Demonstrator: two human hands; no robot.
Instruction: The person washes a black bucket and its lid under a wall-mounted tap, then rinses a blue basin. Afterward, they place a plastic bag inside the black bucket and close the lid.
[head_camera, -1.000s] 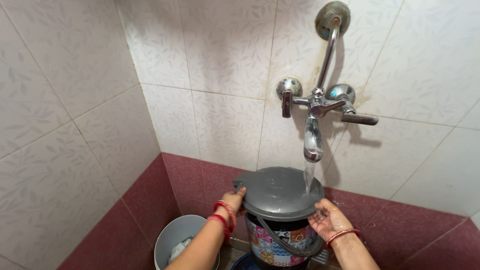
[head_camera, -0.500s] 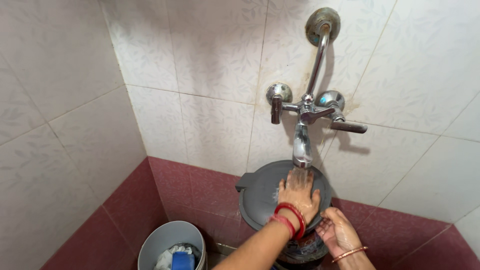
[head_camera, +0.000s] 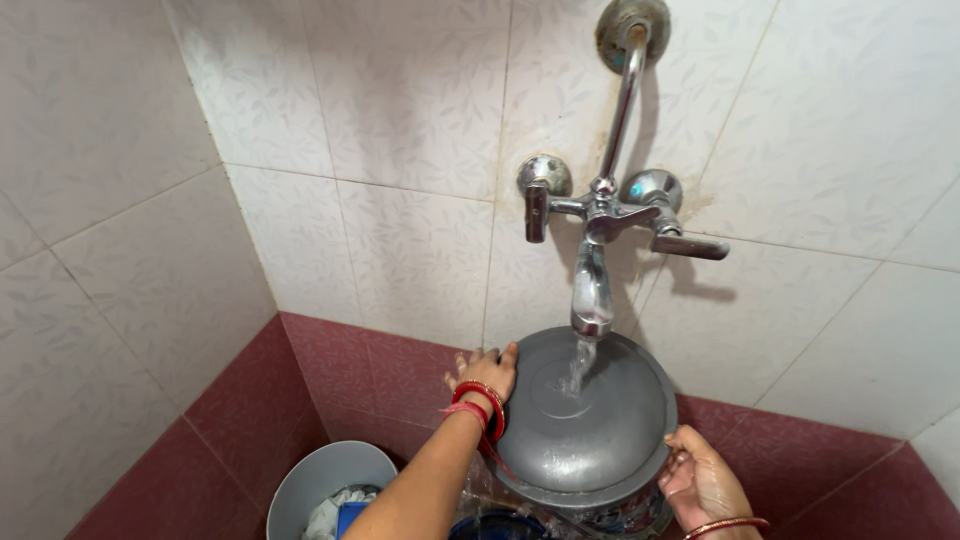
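Both grips clamped on the grey lid (head_camera: 590, 420): left hand (head_camera: 488, 372) at its left rim, right hand (head_camera: 700, 480) at its lower right rim. Held tilted under the tap (head_camera: 592, 290), water (head_camera: 578, 365) striking its middle. Rinsing step, likely; probably needs turning next to wet the rim.

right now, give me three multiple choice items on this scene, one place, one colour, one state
1. Where does the water land?
A. on the lid
B. in the bucket
C. on the floor

2. What colour is the lid?
A. red
B. grey
C. white

3. What state is the tap in?
A. off
B. dripping
C. running

Answers:
1 A, the stream hits the lid's top under the spout.
2 B, it is plain grey, held by the left hand and right hand at its edges.
3 C, a steady stream leaves the spout.
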